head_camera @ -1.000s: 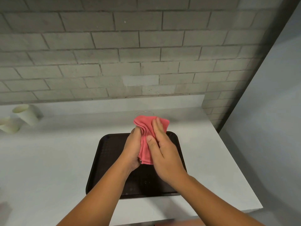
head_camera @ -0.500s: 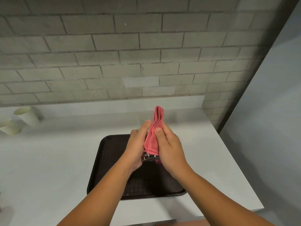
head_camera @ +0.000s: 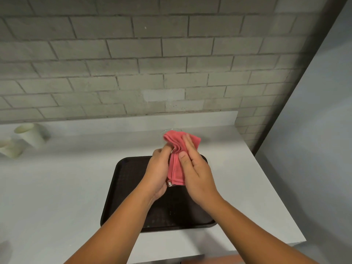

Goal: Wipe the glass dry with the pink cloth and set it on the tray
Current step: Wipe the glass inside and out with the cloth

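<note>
Both hands are busy over the dark tray (head_camera: 125, 187), and the way they divide the work makes sense: the left hand (head_camera: 157, 173) is curled round the clear glass (head_camera: 170, 184), holding it up off the tray so its whole wall can be reached, while the right hand (head_camera: 196, 172) presses the pink cloth (head_camera: 176, 164) flat against the side facing it, fingers laid long and thumb pinning the folds. The cloth bunches over the top, so only a thin arc of rim behind it and a glint of the base below show; the rest of the glass is hidden. Held right above the tray, it would need only a short drop to be put down, which I take to be the reason for working there. The wiping looks unfinished to me. Two pale paper cups (head_camera: 31, 135) stand well apart at the far left of the grey tabletop (head_camera: 57, 187), out of the way.
</note>
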A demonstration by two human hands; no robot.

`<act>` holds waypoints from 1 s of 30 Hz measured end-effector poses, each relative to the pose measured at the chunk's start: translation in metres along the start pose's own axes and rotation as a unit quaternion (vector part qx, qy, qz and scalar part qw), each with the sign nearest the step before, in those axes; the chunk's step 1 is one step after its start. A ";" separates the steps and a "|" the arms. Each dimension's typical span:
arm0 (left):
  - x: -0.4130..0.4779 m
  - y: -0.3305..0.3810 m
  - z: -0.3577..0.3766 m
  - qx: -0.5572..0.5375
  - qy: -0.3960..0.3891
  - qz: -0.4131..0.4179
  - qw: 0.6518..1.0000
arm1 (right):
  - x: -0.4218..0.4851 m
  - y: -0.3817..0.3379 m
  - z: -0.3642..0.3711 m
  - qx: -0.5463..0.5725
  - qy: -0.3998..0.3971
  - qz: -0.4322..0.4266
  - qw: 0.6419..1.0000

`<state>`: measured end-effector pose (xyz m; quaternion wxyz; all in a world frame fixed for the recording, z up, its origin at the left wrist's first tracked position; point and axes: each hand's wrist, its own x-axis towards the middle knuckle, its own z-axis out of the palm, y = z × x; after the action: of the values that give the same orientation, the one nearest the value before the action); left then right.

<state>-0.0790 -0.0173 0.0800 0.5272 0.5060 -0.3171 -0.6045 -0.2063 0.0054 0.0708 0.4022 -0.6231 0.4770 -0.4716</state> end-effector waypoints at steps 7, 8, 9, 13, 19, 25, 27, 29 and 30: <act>0.001 -0.008 -0.006 0.008 0.015 -0.004 1.000 | -0.007 0.003 0.004 -0.074 -0.040 -0.047 0.995; 0.001 -0.009 -0.006 0.003 0.014 -0.004 1.000 | -0.003 0.002 0.000 -0.044 -0.036 -0.024 0.998; 0.000 -0.009 -0.006 0.004 0.011 -0.003 1.000 | 0.002 0.000 -0.004 -0.001 -0.026 0.004 1.000; -0.001 -0.012 -0.004 0.006 -0.002 0.000 1.000 | 0.000 -0.007 -0.002 0.034 -0.014 0.006 0.999; 0.001 -0.009 -0.003 0.009 0.005 0.001 1.000 | 0.006 -0.007 -0.008 0.037 0.005 -0.020 0.999; -0.001 -0.014 -0.002 -0.051 0.011 -0.044 0.998 | -0.001 -0.009 -0.009 0.130 0.067 0.067 0.987; 0.002 -0.014 -0.007 -0.058 0.010 -0.047 0.997 | -0.017 -0.011 -0.005 0.029 0.025 -0.008 0.999; 0.006 -0.014 -0.011 -0.084 0.000 -0.039 0.996 | -0.022 -0.008 -0.006 -0.041 -0.006 -0.076 0.996; 0.006 -0.013 -0.011 -0.087 -0.005 -0.036 0.996 | -0.019 -0.006 -0.008 -0.047 -0.009 -0.078 0.996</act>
<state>-0.0725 -0.0187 0.0633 0.5455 0.4660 -0.2476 -0.6511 -0.2149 0.0243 0.0748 0.3388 -0.6804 0.4450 -0.4735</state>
